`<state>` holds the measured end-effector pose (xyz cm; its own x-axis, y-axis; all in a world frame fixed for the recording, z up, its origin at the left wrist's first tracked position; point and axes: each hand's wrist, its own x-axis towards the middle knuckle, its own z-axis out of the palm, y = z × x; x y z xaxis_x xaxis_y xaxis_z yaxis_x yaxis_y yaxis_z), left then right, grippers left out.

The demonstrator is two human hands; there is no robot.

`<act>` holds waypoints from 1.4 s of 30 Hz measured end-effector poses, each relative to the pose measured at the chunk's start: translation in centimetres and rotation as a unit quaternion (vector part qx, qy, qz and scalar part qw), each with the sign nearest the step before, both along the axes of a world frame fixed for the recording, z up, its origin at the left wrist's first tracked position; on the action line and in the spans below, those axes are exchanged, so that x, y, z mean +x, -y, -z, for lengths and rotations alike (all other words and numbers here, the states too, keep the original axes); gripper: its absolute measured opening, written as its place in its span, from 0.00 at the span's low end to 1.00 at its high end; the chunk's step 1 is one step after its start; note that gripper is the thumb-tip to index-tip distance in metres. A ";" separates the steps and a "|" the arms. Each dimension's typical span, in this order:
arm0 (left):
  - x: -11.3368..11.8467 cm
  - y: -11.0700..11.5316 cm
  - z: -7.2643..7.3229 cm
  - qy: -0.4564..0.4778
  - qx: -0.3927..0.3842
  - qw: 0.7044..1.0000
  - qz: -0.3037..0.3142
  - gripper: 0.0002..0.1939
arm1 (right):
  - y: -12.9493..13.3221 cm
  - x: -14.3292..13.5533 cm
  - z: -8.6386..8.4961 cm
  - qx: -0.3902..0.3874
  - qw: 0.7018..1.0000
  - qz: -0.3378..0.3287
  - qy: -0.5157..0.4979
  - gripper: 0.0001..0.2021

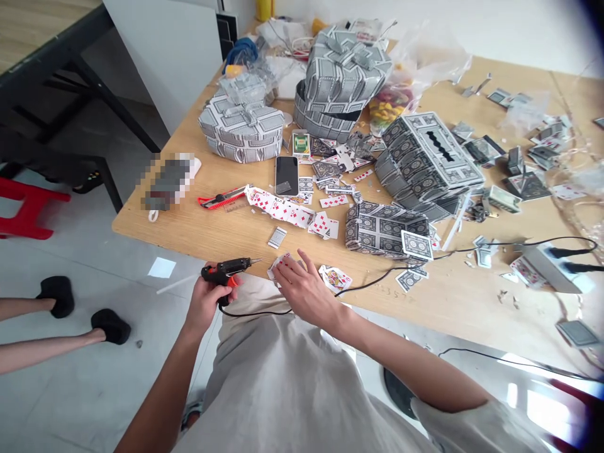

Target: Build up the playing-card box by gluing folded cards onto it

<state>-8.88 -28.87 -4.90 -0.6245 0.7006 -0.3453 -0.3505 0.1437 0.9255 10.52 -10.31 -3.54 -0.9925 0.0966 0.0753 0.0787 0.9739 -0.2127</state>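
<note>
Near the front edge of the table, my left hand [204, 303] is wrapped round the handle of a black and orange glue gun [227, 267]. The gun's metal nozzle points right, toward my right hand [295, 280]. That hand lies palm down with its fingers apart on a playing card [275, 267] at the table edge; its fingers hide part of the card. Face-up cards [336, 278] lie just right of my right hand. A small folded card piece [277, 237] rests above it. Behind that stretches a strip of joined red-suited cards [280, 207].
An open card-covered box [387, 229] and a slotted box [425, 160] stand right; lidded boxes [243, 129] stand behind. A phone [287, 175], a red cutter [223, 199] and a power strip [554, 267] lie about. The gun's cord crosses the table edge. Another person's feet [111, 326] show left.
</note>
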 end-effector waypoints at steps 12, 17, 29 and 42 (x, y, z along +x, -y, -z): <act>3.3 2.8 2.4 -0.208 -0.150 0.966 0.013 0.25 | -1.4 -0.9 -0.4 -0.034 0.999 -0.031 0.025 0.23; 3.0 2.7 3.1 -0.284 -0.169 0.943 0.028 0.22 | -1.5 -1.1 -0.5 -0.033 0.998 -0.032 0.033 0.23; 2.8 1.5 1.7 -0.380 -0.201 0.903 0.033 0.20 | -1.5 -1.3 -0.7 -0.042 0.998 -0.028 0.028 0.24; 2.8 1.1 1.3 -0.411 -0.194 0.890 0.026 0.19 | -1.6 -1.5 -0.8 -0.059 0.998 -0.017 0.032 0.24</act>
<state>-6.11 -29.93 -6.19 -0.7479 0.6638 -0.0100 0.4387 0.5055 0.7430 9.02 -8.76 -2.71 -0.9978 0.0663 0.0025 0.0620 0.9447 -0.3219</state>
